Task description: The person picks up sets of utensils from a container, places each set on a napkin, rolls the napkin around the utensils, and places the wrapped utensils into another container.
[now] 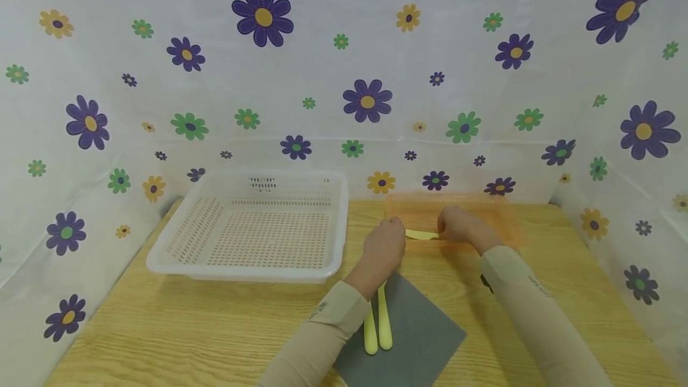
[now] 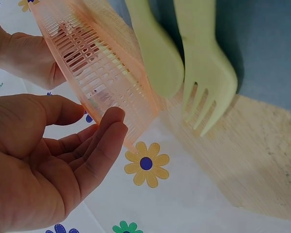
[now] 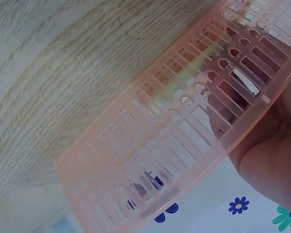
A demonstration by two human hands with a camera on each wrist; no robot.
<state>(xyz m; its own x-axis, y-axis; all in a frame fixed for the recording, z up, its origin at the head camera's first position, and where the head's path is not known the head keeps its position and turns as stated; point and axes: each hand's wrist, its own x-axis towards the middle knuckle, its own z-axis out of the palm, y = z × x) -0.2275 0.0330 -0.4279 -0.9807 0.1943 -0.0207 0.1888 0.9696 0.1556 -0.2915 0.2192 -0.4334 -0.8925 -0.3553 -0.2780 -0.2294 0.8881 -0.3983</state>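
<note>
My left hand is at the left end of the orange slotted basket. In the left wrist view its loosely bent fingers overlap the basket's corner, with a gap between thumb and fingertips. My right hand reaches over the rim and holds one end of a pale yellow utensil, whose exact kind I cannot tell. Through the slots, the right wrist view shows the fingers and a yellow strip. Below the left hand, a yellow spoon and a yellow fork lie side by side on a grey cloth.
A large white perforated basket stands on the left of the wooden table. Behind and at both sides hangs a white curtain with flower prints. The grey cloth lies at an angle near the front, partly under my left sleeve.
</note>
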